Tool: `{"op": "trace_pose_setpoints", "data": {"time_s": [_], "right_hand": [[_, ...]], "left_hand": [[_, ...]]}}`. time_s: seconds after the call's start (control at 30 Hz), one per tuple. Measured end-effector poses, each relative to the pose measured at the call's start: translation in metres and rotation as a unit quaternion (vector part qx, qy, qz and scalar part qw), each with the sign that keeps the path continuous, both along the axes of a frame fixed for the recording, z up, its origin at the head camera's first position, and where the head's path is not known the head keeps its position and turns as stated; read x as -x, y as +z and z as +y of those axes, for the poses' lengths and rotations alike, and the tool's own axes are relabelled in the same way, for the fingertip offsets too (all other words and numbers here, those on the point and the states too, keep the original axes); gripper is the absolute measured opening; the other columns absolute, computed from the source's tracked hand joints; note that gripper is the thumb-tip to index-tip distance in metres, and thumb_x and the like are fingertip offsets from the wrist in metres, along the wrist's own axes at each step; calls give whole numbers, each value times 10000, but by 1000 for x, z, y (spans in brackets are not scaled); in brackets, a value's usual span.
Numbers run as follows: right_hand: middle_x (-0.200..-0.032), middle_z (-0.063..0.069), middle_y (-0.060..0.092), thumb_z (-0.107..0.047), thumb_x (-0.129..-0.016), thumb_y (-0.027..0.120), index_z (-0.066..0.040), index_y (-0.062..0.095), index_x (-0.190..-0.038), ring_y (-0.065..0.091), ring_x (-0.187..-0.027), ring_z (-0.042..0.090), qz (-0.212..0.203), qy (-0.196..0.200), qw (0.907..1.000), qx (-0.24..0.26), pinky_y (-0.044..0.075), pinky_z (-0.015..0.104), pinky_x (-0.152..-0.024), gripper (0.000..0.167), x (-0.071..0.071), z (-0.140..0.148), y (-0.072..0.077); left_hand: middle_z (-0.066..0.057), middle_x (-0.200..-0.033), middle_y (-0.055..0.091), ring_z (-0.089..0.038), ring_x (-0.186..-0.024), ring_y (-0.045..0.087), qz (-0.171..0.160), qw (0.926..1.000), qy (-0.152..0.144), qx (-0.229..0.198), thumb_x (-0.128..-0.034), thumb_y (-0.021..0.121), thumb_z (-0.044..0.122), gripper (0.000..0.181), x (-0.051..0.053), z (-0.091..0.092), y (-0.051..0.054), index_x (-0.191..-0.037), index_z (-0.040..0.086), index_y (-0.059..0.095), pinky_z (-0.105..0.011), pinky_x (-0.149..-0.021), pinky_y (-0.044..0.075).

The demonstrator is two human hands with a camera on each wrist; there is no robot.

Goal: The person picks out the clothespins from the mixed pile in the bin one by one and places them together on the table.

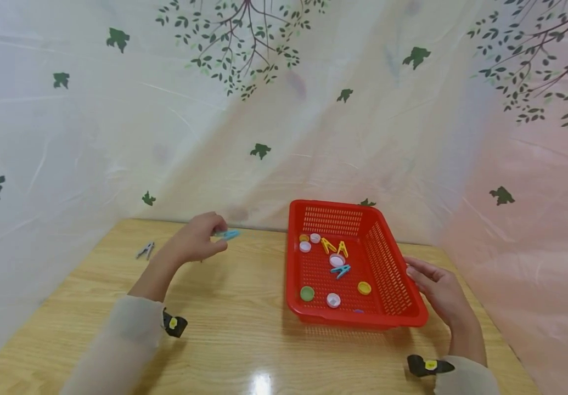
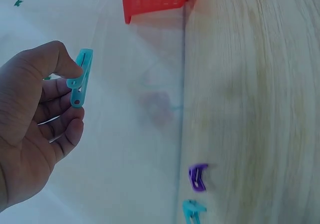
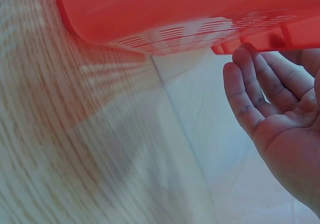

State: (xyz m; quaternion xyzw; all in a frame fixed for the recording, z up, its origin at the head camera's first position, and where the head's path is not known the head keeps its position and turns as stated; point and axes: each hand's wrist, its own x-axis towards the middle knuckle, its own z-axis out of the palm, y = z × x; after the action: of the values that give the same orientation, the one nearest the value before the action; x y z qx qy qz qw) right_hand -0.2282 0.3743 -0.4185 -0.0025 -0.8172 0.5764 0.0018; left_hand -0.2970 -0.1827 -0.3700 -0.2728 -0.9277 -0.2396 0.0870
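My left hand (image 1: 198, 237) is raised over the far left of the table and pinches a light blue clothespin (image 2: 81, 78) between thumb and fingers. A red plastic basket (image 1: 296, 274) stands to its right. Inside lie two yellow clothespins (image 1: 342, 249), a blue clothespin (image 1: 340, 271) and several bottle caps (image 1: 364, 288) in yellow, white and green. My right hand (image 1: 439, 291) holds the basket's right rim, its fingers (image 3: 243, 96) reaching under the lip; the thumb is mostly hidden in the right wrist view.
A greyish clothespin (image 1: 145, 250) lies on the wooden table (image 1: 224, 340), left of my left hand. The left wrist view shows a purple clothespin (image 2: 198, 177) and a blue-green clothespin (image 2: 193, 211) near the table's edge. A leaf-patterned sheet (image 1: 204, 142) hangs behind the table.
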Motion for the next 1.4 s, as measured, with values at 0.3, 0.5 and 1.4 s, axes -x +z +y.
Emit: {"op": "trace_pose_setpoints", "data": {"time_s": [0.3,0.5,1.4], "right_hand": [[-1387,-88,625,-491,-971,649,-99,505,-1514,603,-1118,-44,-73,-19,9999,-97,517,182,-921,685,0,-1,3],[-1381,-88,623,-489,-980,639,-95,499,-1517,597,-1114,-51,-87,-18,9999,-144,519,186,-918,680,-1,0,4],[-1260,-183,654,-411,-996,651,-58,507,-1502,634,-1082,-35,36,52,9999,117,538,175,-872,634,0,-1,2]], "left_hand": [[-44,-927,616,-240,-843,564,-14,9992,388,-7,-864,691,152,139,-12,-34,-14,-963,64,651,-452,-791,507],[-72,-911,632,-288,-827,596,-193,9974,682,-114,-873,734,156,176,-22,-55,-26,-965,28,655,-430,-745,505],[-213,-1022,668,-336,-905,617,-656,9834,1666,-282,-918,689,188,341,-41,-123,-51,-1117,-86,652,-536,-797,521]]}}
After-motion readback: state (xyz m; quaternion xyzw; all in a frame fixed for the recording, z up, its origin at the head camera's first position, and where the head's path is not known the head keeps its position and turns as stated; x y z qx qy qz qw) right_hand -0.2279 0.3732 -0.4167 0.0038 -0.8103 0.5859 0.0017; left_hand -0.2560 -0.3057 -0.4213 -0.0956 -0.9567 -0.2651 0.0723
